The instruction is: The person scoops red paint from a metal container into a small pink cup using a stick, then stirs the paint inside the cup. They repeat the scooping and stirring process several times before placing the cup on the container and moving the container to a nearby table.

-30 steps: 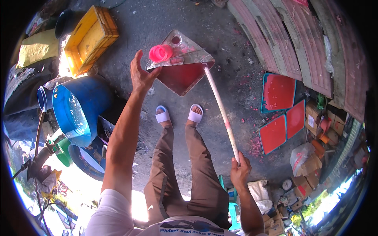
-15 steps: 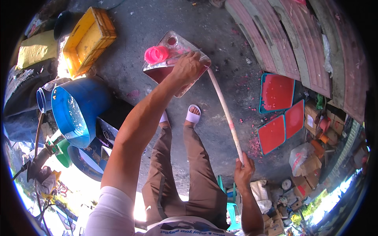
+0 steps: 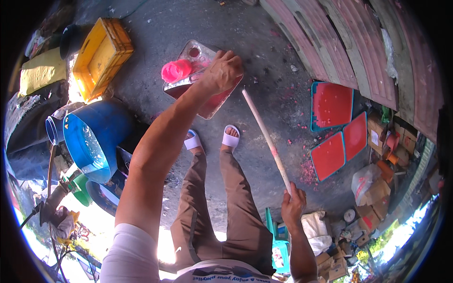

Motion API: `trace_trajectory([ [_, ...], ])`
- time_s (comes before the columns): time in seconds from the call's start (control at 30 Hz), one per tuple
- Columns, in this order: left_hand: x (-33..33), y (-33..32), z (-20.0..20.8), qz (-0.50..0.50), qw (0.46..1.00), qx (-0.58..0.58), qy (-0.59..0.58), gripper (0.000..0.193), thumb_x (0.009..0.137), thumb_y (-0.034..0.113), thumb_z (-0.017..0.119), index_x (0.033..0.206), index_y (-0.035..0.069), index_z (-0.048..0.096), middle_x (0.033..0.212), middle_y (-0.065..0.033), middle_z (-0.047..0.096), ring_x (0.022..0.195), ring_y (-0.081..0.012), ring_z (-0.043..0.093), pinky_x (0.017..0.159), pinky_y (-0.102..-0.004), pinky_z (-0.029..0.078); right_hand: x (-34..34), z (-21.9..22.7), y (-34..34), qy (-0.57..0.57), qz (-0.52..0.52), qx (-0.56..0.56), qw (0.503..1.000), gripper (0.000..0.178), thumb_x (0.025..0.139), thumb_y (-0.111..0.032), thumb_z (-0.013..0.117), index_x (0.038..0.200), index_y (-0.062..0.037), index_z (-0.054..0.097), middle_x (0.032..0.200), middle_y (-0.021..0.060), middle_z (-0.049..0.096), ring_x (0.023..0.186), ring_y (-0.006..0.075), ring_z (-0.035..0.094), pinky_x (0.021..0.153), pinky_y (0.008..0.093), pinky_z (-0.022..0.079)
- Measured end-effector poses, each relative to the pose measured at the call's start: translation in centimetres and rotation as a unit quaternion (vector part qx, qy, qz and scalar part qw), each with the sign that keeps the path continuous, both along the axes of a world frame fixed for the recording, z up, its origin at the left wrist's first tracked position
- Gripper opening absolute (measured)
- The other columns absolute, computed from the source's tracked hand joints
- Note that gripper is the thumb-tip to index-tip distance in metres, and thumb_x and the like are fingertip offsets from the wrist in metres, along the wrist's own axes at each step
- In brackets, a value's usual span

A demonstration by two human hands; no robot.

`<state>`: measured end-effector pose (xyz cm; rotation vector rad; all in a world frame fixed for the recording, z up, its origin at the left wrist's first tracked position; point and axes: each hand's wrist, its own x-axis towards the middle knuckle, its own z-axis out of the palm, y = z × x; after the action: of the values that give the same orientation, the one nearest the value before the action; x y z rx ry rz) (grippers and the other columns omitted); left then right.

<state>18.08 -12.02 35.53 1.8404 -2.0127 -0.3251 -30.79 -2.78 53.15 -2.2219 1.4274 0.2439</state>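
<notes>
My left hand (image 3: 221, 71) is closed over the edge of a cut-open metal tin (image 3: 205, 51), stained pink inside, with a round hole in its end. A bright pink plastic cup or ring-shaped container (image 3: 176, 70) sits at the tin's left side; its exact kind is unclear. Low on the right, my right hand (image 3: 293, 203) grips the lower end of a long pale wooden stick (image 3: 265, 133). The stick slants up and left, its far tip a little right of the tin and apart from it.
Three red trays with teal rims (image 3: 331, 104) lie on the floor at right, near pink flecks. Long ridged boards (image 3: 330, 42) fill the upper right. A yellow crate (image 3: 101, 59) and a blue barrel (image 3: 101, 134) stand at left. Cardboard boxes (image 3: 377, 193) crowd the lower right.
My left hand and the tin have shifted slightly left. The stick's far tip, earlier at the tin's corner, is now apart from it and lower. My right hand stays nearly in place.
</notes>
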Motion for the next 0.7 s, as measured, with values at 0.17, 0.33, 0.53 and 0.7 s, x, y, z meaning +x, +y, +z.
trace_trajectory([
  [0.17,0.6,-2.7,3.2,0.021,0.999,-0.042,0.018,0.004,0.078,0.016,0.080,0.082,0.015,0.079,0.092,0.0007,0.069,0.104,-0.0226,0.061,0.090,-0.0409,0.045,-2.6,-0.4,0.9,0.043,-0.028,0.036,0.998,0.041,0.090,-0.002,0.074,0.130,0.0030,0.071,0.095,0.0229,0.069,0.091,0.0431,0.066,0.080,0.0547,0.053],
  [0.33,0.6,-7.2,7.6,0.025,0.994,-0.108,0.020,0.005,0.084,0.010,0.083,0.089,0.011,0.082,0.095,-0.0019,0.077,0.093,-0.0219,0.069,0.086,-0.0390,0.052,-4.2,-0.3,2.1,0.054,-0.056,0.067,0.995,0.040,0.091,-0.003,0.075,0.130,0.0025,0.071,0.096,0.0232,0.070,0.089,0.0427,0.067,0.079,0.0536,0.054],
  [0.53,0.9,-10.9,11.6,-0.001,0.992,-0.117,-0.051,0.016,0.089,0.006,0.077,0.105,0.006,0.081,0.102,-0.0072,0.079,0.100,-0.0251,0.072,0.091,-0.0429,0.057,-3.8,-0.6,3.1,0.035,-0.108,0.099,0.989,0.039,0.092,-0.007,0.075,0.130,0.0020,0.071,0.095,0.0228,0.072,0.089,0.0419,0.069,0.079,0.0527,0.055],
  [0.7,0.6,-10.6,14.0,0.084,0.991,-0.100,-0.025,0.022,0.095,0.009,0.076,0.116,0.004,0.078,0.105,-0.0117,0.079,0.101,-0.0286,0.074,0.092,-0.0448,0.058,-2.8,-0.5,3.6,-0.006,-0.167,0.134,0.977,0.038,0.095,-0.010,0.074,0.131,0.0015,0.072,0.096,0.0225,0.074,0.084,0.0405,0.071,0.076,0.0498,0.056],
])
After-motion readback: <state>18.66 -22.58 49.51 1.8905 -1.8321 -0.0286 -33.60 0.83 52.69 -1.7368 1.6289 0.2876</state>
